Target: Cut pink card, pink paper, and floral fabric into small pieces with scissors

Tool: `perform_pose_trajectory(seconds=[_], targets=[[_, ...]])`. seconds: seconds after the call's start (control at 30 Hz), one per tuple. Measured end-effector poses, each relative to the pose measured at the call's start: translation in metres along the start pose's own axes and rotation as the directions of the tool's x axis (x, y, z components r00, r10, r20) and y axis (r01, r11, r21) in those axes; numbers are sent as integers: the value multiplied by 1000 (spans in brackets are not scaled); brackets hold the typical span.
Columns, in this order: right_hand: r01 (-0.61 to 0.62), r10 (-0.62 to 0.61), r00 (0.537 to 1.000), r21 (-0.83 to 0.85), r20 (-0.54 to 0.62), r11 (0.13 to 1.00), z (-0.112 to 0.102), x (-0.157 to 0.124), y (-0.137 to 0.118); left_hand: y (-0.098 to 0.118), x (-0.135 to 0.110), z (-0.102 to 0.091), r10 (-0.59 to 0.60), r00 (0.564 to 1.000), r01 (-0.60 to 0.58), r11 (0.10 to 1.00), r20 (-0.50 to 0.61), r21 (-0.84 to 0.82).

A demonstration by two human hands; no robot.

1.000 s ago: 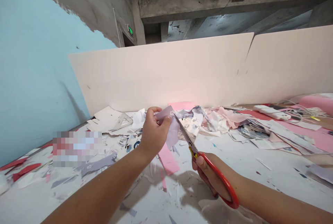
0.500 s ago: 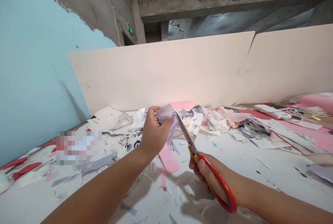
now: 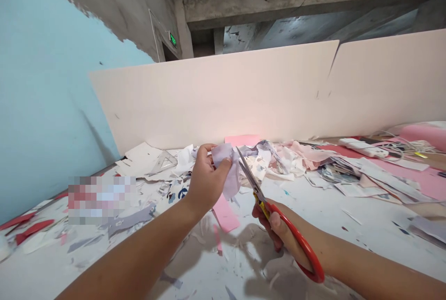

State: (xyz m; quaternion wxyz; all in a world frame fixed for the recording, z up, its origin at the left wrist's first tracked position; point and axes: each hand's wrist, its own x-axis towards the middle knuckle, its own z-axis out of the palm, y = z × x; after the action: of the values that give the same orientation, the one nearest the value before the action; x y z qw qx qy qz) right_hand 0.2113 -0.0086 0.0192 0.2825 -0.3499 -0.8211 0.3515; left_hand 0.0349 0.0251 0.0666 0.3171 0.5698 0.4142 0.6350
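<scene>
My left hand [image 3: 206, 181] pinches a pale lilac scrap of paper [image 3: 228, 170] between thumb and fingers, held up above the table. My right hand [image 3: 283, 231] grips red-handled scissors [image 3: 275, 216]; their metal blades point up and to the left, with the tips just right of the scrap. A pink strip of paper [image 3: 226, 212] lies on the table below the scrap.
The white table [image 3: 313, 211] is strewn with paper cuttings. A heap of pink and printed scraps [image 3: 299, 158] lies at the back. A clear set square [image 3: 163, 162] rests at back left, a white power strip [image 3: 362, 147] at back right. Pale boards [image 3: 244, 91] stand behind.
The lilac scrap has turned and crumpled a little in my left hand. The scissors' blades have come off its edge and shifted slightly right.
</scene>
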Motion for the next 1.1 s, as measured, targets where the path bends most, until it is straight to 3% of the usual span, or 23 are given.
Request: perform_pose_trajectory(seconds=[0.1, 0.2, 0.33, 0.43, 0.6, 0.73, 0.87, 1.0, 1.1], targets=[[3, -4, 998, -25, -66, 1000, 0, 1, 4, 1, -2, 1, -9, 1000, 10, 1000, 14, -29], [-25, 25, 998, -2, -53, 1000, 1, 2, 10, 2, -3, 0, 15, 1000, -15, 999, 11, -32], [-88, 111, 989, 213, -97, 973, 6, 5, 17, 1, -4, -1, 43, 999, -44, 999, 32, 11], [-121, 191, 962, 325, -193, 938, 6, 9, 18, -1, -4, -1, -4, 993, 0, 999, 117, 37], [51, 125, 917, 422, -379, 905, 1, 19, 20, -5, -6, 3, -72, 949, 47, 995, 306, 88], [24, 190, 925, 548, -329, 836, 3, 22, 23, -9, -6, 5, -113, 940, 78, 990, 321, 119], [-127, 282, 923, 484, -262, 866, -3, 21, 22, -12, 2, 0, -190, 929, 163, 981, 317, 110], [-240, 332, 921, 373, -204, 896, -21, 21, 20, -17, 12, -13, -349, 845, 286, 935, 404, 210], [-275, 346, 921, 329, -180, 903, -32, 21, 23, -23, 14, -23, -422, 781, 302, 900, 460, 313]])
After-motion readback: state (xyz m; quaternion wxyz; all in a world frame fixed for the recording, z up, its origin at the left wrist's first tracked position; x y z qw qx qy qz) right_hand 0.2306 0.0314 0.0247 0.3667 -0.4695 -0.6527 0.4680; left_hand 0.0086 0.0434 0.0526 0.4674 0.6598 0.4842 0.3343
